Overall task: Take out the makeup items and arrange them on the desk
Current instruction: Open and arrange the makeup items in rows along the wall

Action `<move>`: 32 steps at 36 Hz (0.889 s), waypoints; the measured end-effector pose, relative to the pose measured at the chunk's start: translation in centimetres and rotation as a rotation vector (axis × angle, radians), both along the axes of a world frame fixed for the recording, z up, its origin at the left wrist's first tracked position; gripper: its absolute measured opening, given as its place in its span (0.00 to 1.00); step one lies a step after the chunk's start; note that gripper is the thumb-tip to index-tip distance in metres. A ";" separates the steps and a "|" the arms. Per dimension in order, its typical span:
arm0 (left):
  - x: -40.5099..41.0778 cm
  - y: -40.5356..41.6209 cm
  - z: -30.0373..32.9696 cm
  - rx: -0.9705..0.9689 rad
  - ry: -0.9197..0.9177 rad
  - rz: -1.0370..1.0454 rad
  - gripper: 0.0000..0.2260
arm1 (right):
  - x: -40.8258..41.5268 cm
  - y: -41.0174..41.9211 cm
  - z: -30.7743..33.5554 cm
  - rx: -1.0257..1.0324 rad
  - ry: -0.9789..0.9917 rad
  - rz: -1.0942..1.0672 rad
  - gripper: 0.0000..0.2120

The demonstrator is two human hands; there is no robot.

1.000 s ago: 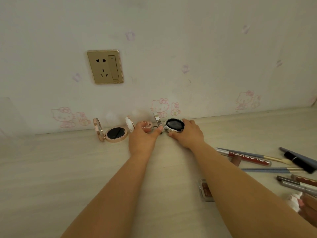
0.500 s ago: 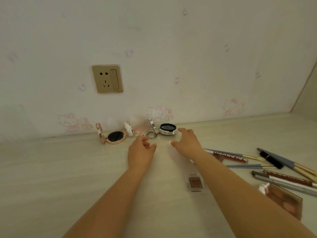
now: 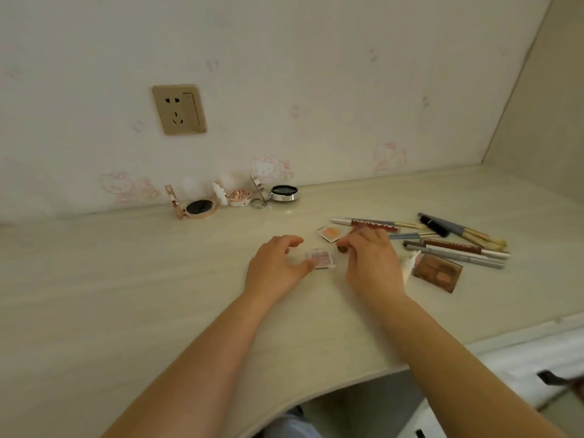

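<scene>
Bearing blurred, unreadable white lettering, red tube [image 3: 374,225] beyond right hand [image 3: 369,259].

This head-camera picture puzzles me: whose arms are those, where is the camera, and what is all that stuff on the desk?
No machine here: a person wears a camera on the head, looking forward and down at their own two bare hands. The left hand touches a small clear square eyeshadow pan on the desk. The right hand pinches a small dark item, too small to name. Against the wall stand three open round compacts. A peach square pan lies just beyond the hands. On the right lie makeup pencils and brushes and a brown eyeshadow palette.
</scene>
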State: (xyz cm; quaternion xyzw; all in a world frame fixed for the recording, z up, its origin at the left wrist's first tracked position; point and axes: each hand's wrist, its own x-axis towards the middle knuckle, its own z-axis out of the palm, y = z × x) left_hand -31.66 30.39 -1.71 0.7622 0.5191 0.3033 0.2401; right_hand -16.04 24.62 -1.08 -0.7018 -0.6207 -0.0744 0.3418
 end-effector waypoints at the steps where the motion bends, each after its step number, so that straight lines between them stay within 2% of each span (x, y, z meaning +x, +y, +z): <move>1: 0.2 -0.2 -0.1 0.023 0.081 -0.040 0.22 | 0.0 -0.3 -0.2 0.018 -0.057 0.007 0.12; 4: 0.8 -0.6 0.1 0.028 0.220 -0.112 0.29 | -0.3 -0.8 -0.6 -0.041 -0.265 -0.028 0.13; 8: 1.8 -0.7 0.0 0.027 0.271 -0.126 0.29 | -0.7 -1.0 -0.7 -0.155 -0.325 -0.093 0.09; 12: 1.9 -0.7 -0.3 0.036 0.184 -0.081 0.27 | -0.9 -0.8 -0.9 -0.224 -0.319 -0.097 0.07; 14: 1.6 -0.8 -0.3 0.015 0.133 -0.055 0.27 | -0.9 -1.0 -0.7 -0.220 -0.310 -0.112 0.09; 16: 0.9 -0.9 0.1 -0.048 -0.007 -0.005 0.26 | -1.3 -0.9 -0.2 -0.225 -0.262 -0.090 0.15; 18: -0.3 -0.9 0.7 -0.125 -0.177 0.046 0.24 | -1.7 -0.8 0.2 -0.267 -0.138 -0.069 0.19; 21: -2.9 -0.9 1.3 -0.159 -0.299 0.099 0.24 | -3.6 0.0 0.6 -0.237 0.011 -0.054 0.17; 23: -4.9 -1.0 1.6 -0.163 -0.339 0.129 0.23 | -5.5 0.9 0.9 -0.216 0.169 -0.002 0.15; 27: -8.8 -1.0 1.8 -0.144 -0.409 0.185 0.21 | -10.1 2.7 1.7 -0.207 0.633 0.123 0.09; 30: -11.1 -0.9 1.8 -0.116 -0.484 0.244 0.21 | -13.3 4.4 1.5 -0.262 0.849 0.186 0.07; 32: -12.2 -1.0 1.6 -0.096 -0.524 0.278 0.20 | -15.1 5.2 1.2 -0.280 0.920 0.212 0.05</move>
